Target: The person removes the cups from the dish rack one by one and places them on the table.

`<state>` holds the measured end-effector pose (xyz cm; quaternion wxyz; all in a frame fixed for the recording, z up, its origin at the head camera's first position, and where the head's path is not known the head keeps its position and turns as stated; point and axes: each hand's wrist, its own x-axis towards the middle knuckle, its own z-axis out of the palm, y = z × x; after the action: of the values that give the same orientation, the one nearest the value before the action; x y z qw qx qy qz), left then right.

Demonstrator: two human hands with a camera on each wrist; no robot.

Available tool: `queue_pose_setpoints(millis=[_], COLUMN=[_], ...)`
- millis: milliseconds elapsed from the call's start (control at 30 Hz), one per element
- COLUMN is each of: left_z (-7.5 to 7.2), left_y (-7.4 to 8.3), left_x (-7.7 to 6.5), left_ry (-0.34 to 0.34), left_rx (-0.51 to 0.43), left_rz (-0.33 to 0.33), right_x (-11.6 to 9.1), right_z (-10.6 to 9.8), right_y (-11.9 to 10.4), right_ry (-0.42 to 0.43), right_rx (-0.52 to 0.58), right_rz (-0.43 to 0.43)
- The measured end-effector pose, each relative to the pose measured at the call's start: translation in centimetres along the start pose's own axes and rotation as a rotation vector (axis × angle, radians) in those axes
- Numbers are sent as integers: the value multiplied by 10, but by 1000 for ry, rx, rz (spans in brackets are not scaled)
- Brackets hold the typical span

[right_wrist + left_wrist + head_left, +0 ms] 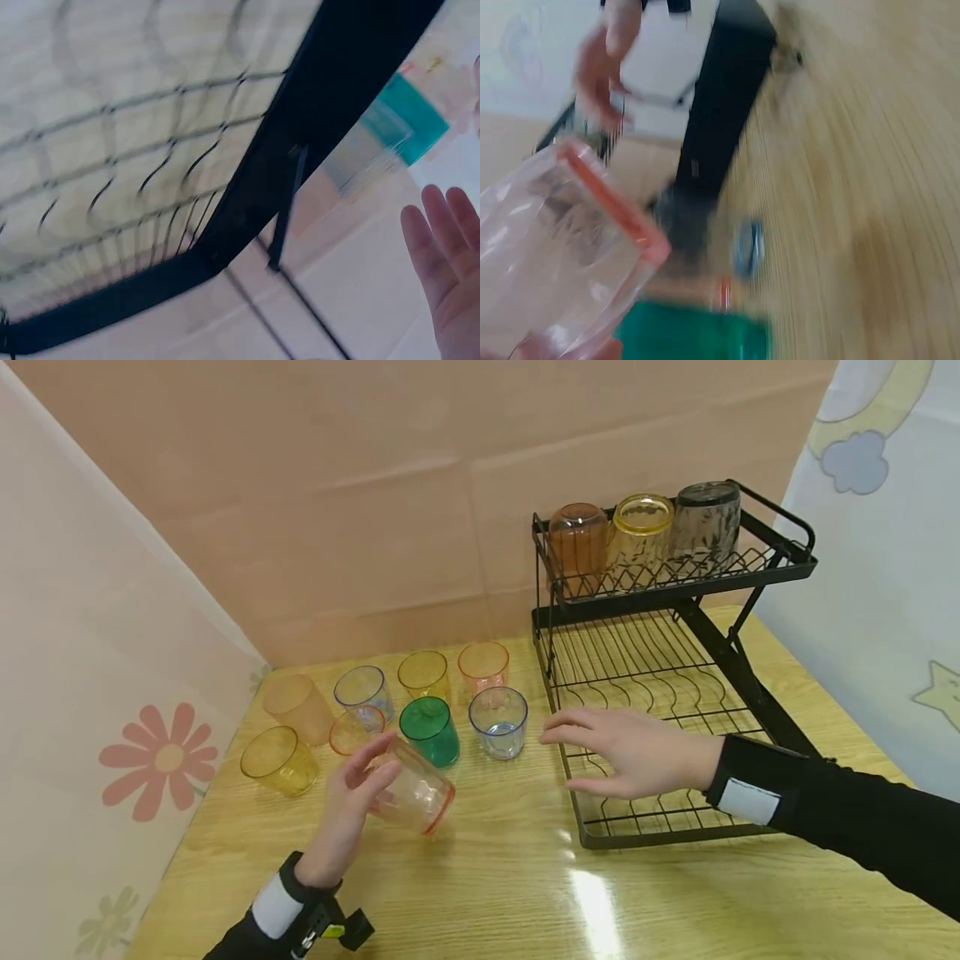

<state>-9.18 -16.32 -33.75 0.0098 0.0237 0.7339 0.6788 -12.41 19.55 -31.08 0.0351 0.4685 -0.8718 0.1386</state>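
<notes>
My left hand (352, 797) grips a clear pinkish glass with a red rim (412, 789), its thumb and fingers round the base end. The glass is tilted, its rim pointing right and down, above the front of the table. In the left wrist view the same glass (562, 240) fills the lower left, with blur around it. A green glass (431, 732) stands just behind it. My right hand (633, 752) is held over the left side of the black dish rack (637, 841), fingers extended and holding nothing. A clear glass with a blue rim (498, 722) stands left of its fingertips.
On the rack's upper tier stand a brown glass (577, 547), a yellow glass (640, 535) and a grey glass (707, 522). Several coloured glasses crowd the table's back left, among them a yellow glass (281, 764) and an orange glass (298, 706). Fabric walls (360, 527) enclose the table.
</notes>
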Motion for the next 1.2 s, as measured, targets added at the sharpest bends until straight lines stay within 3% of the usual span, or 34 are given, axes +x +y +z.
queue_pose_setpoints(millis=[267,400,533,667,867,1200], left_z=[-59,-82,-101,-113,-124,-137], left_y=[-13,-17,-21,-26,-35,-54], left_x=[-10,-14,-19,-20,-19,-15], left_ry=[134,176,185,219,274,319], left_rx=[251,323,483,656,827,908], left_rz=[30,-21,-61,-32,0,-25], right_x=[-17,-17,-16,-14,-9,1], right_z=[-14,-19,-24,-33,-49,-71], right_y=[25,31,33,33,32,31], right_ry=[-3,10,3,-5,-3,111], right_rx=[-163,-211,-223,-222,-211,-254], right_rz=[36,31,35,46,72,-7])
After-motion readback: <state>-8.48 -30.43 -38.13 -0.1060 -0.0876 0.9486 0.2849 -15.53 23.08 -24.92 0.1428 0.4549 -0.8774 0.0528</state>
